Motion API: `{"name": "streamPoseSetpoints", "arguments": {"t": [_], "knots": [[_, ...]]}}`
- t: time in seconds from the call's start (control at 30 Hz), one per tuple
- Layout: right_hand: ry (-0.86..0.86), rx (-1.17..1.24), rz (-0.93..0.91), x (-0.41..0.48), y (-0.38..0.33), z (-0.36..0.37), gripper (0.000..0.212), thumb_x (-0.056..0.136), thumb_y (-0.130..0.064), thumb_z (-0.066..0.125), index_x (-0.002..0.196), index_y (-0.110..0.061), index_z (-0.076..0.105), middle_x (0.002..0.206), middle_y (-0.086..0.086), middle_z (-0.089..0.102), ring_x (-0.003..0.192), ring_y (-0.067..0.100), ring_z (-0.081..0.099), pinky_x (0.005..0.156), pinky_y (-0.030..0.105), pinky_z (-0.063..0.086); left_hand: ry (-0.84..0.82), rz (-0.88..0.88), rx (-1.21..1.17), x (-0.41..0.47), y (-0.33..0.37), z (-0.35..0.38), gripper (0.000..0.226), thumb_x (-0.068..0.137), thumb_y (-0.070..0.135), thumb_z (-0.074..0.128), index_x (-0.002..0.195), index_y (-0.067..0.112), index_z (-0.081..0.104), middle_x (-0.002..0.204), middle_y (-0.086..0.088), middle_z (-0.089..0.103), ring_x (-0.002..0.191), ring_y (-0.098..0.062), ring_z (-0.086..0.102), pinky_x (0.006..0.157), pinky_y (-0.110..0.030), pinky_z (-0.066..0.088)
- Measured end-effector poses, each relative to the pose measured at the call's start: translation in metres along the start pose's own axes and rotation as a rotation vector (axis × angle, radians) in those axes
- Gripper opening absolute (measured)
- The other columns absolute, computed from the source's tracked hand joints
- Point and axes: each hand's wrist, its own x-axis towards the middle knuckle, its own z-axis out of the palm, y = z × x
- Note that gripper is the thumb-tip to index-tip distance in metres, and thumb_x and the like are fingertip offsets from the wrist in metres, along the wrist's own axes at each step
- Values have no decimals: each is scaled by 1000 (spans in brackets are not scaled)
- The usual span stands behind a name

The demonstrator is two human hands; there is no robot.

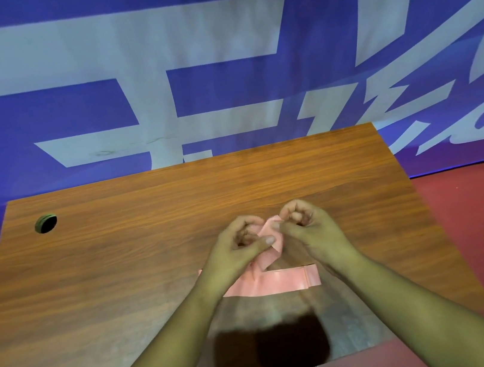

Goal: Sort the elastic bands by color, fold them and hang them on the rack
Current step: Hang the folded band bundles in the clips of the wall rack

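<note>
The left hand (239, 246) pinches the pink elastic band (276, 282), thumb on top. Just right of that grip, the raised fold peeks out between both hands. The right hand (306, 224) is closed on the same fold. Below both grips, the rest lies flat on the worktop (121, 264). It looks thin, light, limp and probably slick, so pinching near the crease should keep layers aligned.

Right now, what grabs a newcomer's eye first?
Both hands, left hand and right hand, pinch a pink elastic band at the middle of the wooden table. Behind it hangs a blue banner with large pale characters. No rack is in view.
</note>
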Motion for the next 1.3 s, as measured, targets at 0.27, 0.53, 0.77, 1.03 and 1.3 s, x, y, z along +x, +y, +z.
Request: {"name": "streamPoseSetpoints", "arguments": {"t": [0.27, 0.53, 0.77, 1.03, 1.3], "knots": [[28, -7, -80, 0, -6, 8, 18, 85, 7, 67, 81, -9, 60, 71, 13, 56, 71, 21, 50, 63, 26, 42, 34, 61, 7, -9, 12, 0, 23, 91, 13, 67, 111, 22, 71, 86, -26, 70, 74, -21, 65, 74, -26, 51], [63, 7, -182, 2, -13, 15, 17, 84, 8, 67, 81, -7, 61, 70, 6, 58, 67, 12, 52, 62, 16, 43, 137, 248, 279, -9, 24, -5, 15, 90, 25, 67, 102, 31, 75, 78, 9, 50, 78, -5, 49, 73, -16, 37], [-156, 9, -93, 2, -6, 16, 15, 84, 0, 72, 91, 0, 59, 71, 7, 57, 71, 16, 52, 68, 22, 43, 240, 290, 196, -11, 46, -4, 18, 94, 6, 58, 79, 11, 67, 78, 2, 60, 76, -7, 54, 69, -18, 40], [-169, -167, 55, 1, 27, 24, 23, 84, 0, 72, 71, -11, 55, 52, -11, 43, 49, 0, 37, 49, 15, 33, 380, 276, 21, -7, 52, -19, 18, 97, 7, 54, 84, 3, 65, 70, 0, 58, 67, -12, 51, 65, -26, 42], [-242, -175, 147, -10, 57, 24, 8, 81, -14, 70, 76, -9, 66, 75, 4, 64, 76, 17, 57, 78, 36, 44, 562, 152, -73, -8, 42, -36, 22, 98, 15, 52, 86, 3, 67, 71, -4, 57, 67, -12, 51, 67, -33, 44]]}}
